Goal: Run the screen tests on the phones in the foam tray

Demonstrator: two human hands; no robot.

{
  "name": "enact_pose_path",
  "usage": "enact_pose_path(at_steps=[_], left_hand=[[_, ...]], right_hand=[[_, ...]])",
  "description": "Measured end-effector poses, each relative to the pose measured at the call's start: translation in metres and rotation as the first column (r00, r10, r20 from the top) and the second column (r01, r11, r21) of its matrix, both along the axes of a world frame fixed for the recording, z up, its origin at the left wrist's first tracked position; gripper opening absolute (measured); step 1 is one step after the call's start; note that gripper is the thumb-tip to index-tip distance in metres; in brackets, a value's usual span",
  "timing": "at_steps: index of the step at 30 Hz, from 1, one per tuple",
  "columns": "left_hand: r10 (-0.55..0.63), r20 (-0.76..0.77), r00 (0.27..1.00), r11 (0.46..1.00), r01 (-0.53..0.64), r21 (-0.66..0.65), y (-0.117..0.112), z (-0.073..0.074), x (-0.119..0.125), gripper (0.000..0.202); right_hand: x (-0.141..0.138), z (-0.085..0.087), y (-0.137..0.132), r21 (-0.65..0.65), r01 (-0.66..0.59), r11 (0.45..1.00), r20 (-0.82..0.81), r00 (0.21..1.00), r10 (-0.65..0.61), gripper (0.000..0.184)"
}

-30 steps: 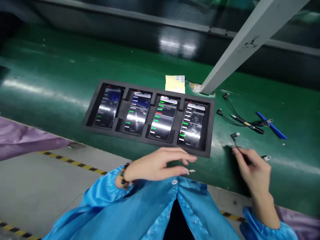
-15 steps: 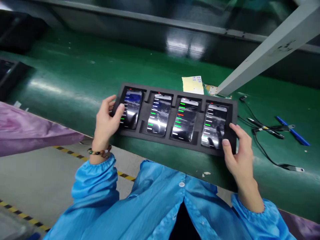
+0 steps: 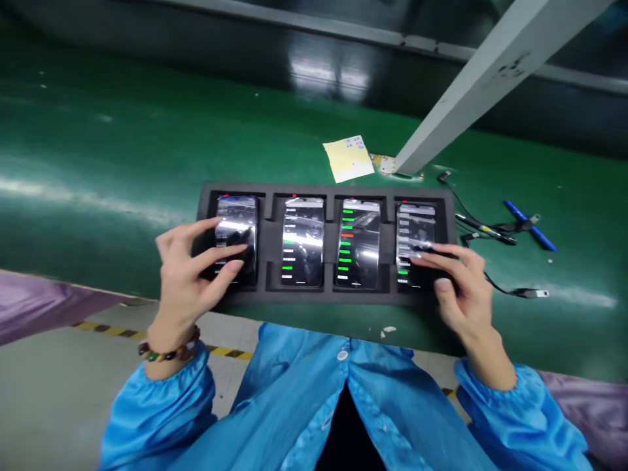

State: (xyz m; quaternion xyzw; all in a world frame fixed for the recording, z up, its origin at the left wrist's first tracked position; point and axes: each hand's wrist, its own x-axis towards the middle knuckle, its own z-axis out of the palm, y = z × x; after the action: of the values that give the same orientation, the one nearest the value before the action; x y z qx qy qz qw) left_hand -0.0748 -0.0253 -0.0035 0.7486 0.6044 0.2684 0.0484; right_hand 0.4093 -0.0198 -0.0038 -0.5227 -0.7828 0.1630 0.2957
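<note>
A black foam tray lies on the green bench, with several smartphones upright in its slots, screens lit with white and green lines of text. Over the leftmost smartphone my left hand is held with fingers apart, fingertips at the screen. My right hand reaches over the rightmost smartphone, fingers spread and tips on or just above its screen. Between them sit two more, a smartphone with a bright glare band and another smartphone showing one red line.
A yellow paper note lies behind the tray beside a grey metal post. To the right are black cables and a blue pen. Purple cloth shows at the left bench edge.
My hands have let go of the tray's ends and moved in over the two outer smartphones. The tray now lies straighter and closer to the bench's front edge, apart from the note.
</note>
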Motion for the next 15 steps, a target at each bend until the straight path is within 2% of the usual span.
enact_pose_path(at_steps=[2, 4, 6, 8, 10, 12, 14, 15], left_hand=[[-0.156, -0.016, 0.988, 0.986, 0.155, -0.061, 0.009, 0.002, 0.022, 0.036], [-0.264, -0.018, 0.964, 0.956, 0.26, -0.136, 0.016, 0.002, 0.041, 0.047], [-0.313, 0.007, 0.95, 0.937, 0.31, -0.162, 0.018, 0.002, 0.051, 0.041], [-0.33, 0.047, 0.943, 0.934, 0.333, -0.132, 0.014, 0.003, 0.049, 0.029], [-0.266, 0.061, 0.962, 0.96, 0.27, -0.077, 0.008, 0.004, 0.038, 0.022], [-0.067, 0.06, 0.996, 0.998, 0.067, -0.002, 0.002, 0.003, 0.022, 0.023], [0.155, 0.053, 0.986, 0.986, -0.158, 0.047, -0.003, 0.001, 0.005, 0.028], [0.226, 0.047, 0.973, 0.972, -0.228, 0.051, -0.004, 0.0, -0.002, 0.031]], right_hand=[[-0.019, 0.004, 0.011, -0.063, -0.111, 0.992, 0.052, 0.992, 0.115, 0.049], [-0.035, 0.006, 0.019, -0.14, -0.233, 0.962, 0.083, 0.966, 0.246, 0.053], [-0.043, 0.007, 0.022, -0.168, -0.323, 0.931, 0.055, 0.94, 0.336, 0.05], [-0.04, 0.006, 0.021, -0.144, -0.373, 0.917, -0.013, 0.927, 0.375, 0.045], [-0.03, 0.005, 0.018, -0.1, -0.337, 0.936, -0.061, 0.941, 0.333, 0.042], [-0.018, 0.004, 0.017, -0.064, -0.192, 0.979, -0.066, 0.98, 0.188, 0.04], [-0.01, 0.005, 0.018, -0.05, -0.038, 0.998, -0.05, 0.998, 0.036, 0.038], [-0.009, 0.006, 0.019, -0.053, 0.002, 0.999, -0.042, 0.999, -0.004, 0.038]])
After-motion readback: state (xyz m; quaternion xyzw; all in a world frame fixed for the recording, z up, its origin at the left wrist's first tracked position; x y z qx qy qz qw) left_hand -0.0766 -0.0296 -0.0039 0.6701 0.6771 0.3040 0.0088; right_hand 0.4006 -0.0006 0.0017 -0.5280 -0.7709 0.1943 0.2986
